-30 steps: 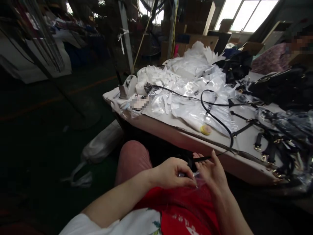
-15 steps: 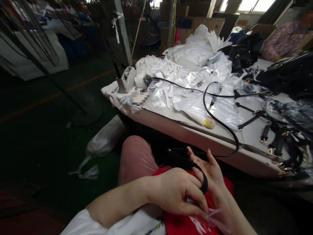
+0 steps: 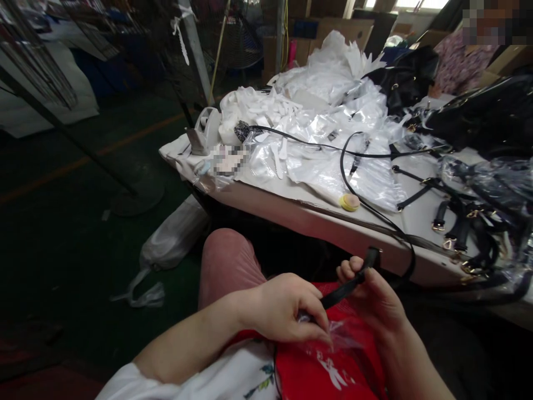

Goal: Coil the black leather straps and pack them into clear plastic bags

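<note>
Above my lap, a black bag strap (image 3: 342,291) stretches between both hands. My left hand (image 3: 285,308) is closed around its lower part, with a piece of clear plastic film (image 3: 343,335) also in the fingers. Close to the strap's upper end, my right hand (image 3: 383,303) pinches it between thumb and curled fingers. A long thin black cord-like strap (image 3: 343,169) loops over the table and hangs down its front edge near my right hand; whether it joins the held strap is hidden. The red apron (image 3: 333,364) lies beneath my hands.
On the white table (image 3: 266,208) are heaped clear plastic bags (image 3: 312,161), a yellow roll of tape (image 3: 348,202) and several buckled black straps (image 3: 460,228). Black bags (image 3: 478,128) pile up at the right, where another person (image 3: 464,61) sits. A white sack (image 3: 175,236) lies on the floor.
My right hand has gone from spread fingers to gripping the strap near its end. The strap, curved before, is now drawn straighter to the upper right. The view has shifted slightly.
</note>
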The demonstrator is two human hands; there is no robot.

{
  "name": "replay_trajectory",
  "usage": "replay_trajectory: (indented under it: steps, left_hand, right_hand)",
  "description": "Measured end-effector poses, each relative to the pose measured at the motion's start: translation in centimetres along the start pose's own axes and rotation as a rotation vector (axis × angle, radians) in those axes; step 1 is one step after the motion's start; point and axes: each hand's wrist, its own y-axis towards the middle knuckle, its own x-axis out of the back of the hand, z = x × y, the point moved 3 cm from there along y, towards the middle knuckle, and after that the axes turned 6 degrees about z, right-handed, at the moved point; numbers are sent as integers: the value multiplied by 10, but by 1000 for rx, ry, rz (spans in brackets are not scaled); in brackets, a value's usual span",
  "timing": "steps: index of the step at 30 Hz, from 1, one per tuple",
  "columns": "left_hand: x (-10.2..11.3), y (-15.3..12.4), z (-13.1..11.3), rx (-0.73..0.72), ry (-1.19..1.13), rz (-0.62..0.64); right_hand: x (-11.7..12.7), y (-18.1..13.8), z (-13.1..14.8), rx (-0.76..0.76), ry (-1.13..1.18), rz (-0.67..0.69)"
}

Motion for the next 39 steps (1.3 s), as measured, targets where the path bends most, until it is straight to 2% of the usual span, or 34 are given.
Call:
replay_trajectory:
  steps: [3, 5, 10, 15, 18, 22, 24, 26, 29, 32, 35, 39]
  left_hand:
    - [7, -3, 4, 29, -30, -5]
    - [7, -3, 7, 42, -38, -18]
    - [7, -3, 13, 47, -85, -25]
    - [13, -8, 17, 89, -115, -33]
    - [12, -5, 20, 106, -100, -26]
    - [1, 6, 30, 155, 24, 13]
    - [-3, 9, 38, 175, 54, 21]
    - [-5, 9, 45, 185, 31, 21]
    - [-1, 3, 55, 193, -35, 0]
    - [5, -3, 59, 227, -57, -72]
    - [8, -2, 58, 271, 22, -176]
    - [7, 4, 53, 304, 174, -232]
  right_hand:
    - [5, -2, 12, 85, -283, -88]
    - [5, -3, 16, 118, -339, -160]
    - [9, 0, 33, 176, -206, -342]
    - [23, 3, 58, 249, -160, -436]
    - [21, 3, 52, 247, -131, -408]
    - [4, 5, 15, -9, -104, -263]
    - [-2, 5, 4, -70, -105, -221]
    - [-1, 4, 7, -21, -109, -237]
    - [8, 3, 28, 174, -222, -328]
    - [13, 2, 46, 311, -308, -329]
    - [13, 3, 47, 302, -290, -295]
    - [9, 5, 31, 147, -330, -253]
